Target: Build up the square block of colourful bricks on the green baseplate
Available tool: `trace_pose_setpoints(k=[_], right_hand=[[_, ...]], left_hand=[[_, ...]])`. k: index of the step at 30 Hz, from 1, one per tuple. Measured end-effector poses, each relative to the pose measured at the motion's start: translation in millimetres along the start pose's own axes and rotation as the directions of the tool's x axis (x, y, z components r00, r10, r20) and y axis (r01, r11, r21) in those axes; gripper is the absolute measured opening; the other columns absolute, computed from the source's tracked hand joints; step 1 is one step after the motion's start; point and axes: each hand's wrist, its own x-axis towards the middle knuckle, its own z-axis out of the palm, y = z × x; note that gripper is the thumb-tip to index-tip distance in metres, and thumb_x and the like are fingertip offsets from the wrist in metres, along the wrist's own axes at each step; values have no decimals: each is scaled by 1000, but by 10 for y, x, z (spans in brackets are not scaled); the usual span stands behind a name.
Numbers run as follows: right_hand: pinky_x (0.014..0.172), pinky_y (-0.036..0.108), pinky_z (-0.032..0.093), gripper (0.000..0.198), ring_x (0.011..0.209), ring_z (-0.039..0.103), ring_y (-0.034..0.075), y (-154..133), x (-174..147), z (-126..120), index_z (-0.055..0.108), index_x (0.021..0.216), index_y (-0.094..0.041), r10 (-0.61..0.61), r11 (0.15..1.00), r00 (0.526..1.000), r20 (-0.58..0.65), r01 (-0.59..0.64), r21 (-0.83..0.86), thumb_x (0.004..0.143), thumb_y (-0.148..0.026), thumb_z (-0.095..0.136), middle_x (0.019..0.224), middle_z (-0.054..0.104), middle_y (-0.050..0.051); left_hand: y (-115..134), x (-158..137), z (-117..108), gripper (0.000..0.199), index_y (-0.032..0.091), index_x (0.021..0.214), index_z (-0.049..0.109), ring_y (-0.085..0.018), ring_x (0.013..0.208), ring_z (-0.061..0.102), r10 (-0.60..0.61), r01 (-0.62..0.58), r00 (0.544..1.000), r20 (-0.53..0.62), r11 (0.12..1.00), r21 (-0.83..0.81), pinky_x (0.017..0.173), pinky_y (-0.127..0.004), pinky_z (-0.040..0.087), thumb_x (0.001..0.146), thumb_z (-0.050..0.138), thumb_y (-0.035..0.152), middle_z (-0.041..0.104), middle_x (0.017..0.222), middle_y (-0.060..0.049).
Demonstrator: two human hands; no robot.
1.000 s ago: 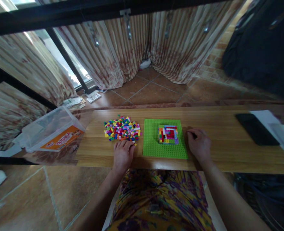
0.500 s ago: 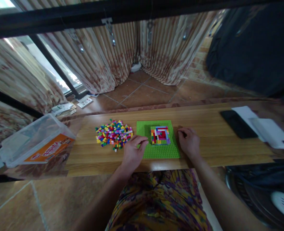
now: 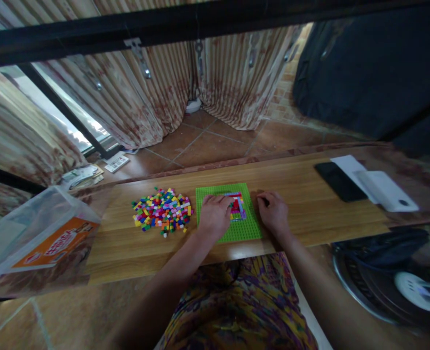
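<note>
My left hand (image 3: 218, 216) reaches over a green studded baseplate (image 3: 242, 235), its fingers pinched at the brick build. A small dark green building brick (image 3: 231, 204) shows at the fingertips. Under and beside those fingers sits the square build of coloured building bricks (image 3: 241, 206), with red in its middle; its left part is hidden by my hand. My right hand (image 3: 273, 211) rests on the wooden table just right of the baseplate, fingers curled in, with nothing seen in them. Left of the baseplate lies a loose pile of small coloured bricks (image 3: 164, 211).
The wooden table (image 3: 302, 189) carries a black phone (image 3: 341, 181) and a white case-like item (image 3: 392, 191) at its right. A clear plastic box with an orange label (image 3: 54, 245) stands off the left end. A round dark stool (image 3: 370, 287) is at lower right.
My left hand has moved right and up from the baseplate's left side onto the build, now covering part of it. My right hand keeps its place beside the baseplate. The whole view has shifted.
</note>
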Motion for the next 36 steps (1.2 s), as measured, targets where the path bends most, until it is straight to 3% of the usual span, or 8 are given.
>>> trace_pose_setpoints(k=[10,28,36], right_hand=[[81,39,48,24,88,60,25,-7,-2,-3,71,83,-19,4,1000,1000,-8,-4,14,88,-29,50,91,70,11],[84,40,47,23,92,60,26,-8,-7,2,71,83,-19,2,1000,1000,-8,-2,31,88,-29,50,94,70,12],[82,40,48,24,88,60,25,26,-8,25,71,84,-19,-13,1000,1000,-18,13,15,88,-30,50,91,70,11]], left_hand=[[55,64,36,24,22,102,68,-24,92,64,39,-44,999,32,987,156,100,-46,39,87,54,11,75,94,-5],[10,51,182,28,22,108,69,-23,92,62,50,-47,997,-53,997,56,102,-45,39,91,49,12,74,90,-5],[58,-13,168,30,23,113,67,-23,96,63,87,-82,996,-33,987,137,109,-47,36,91,49,11,74,90,-6]])
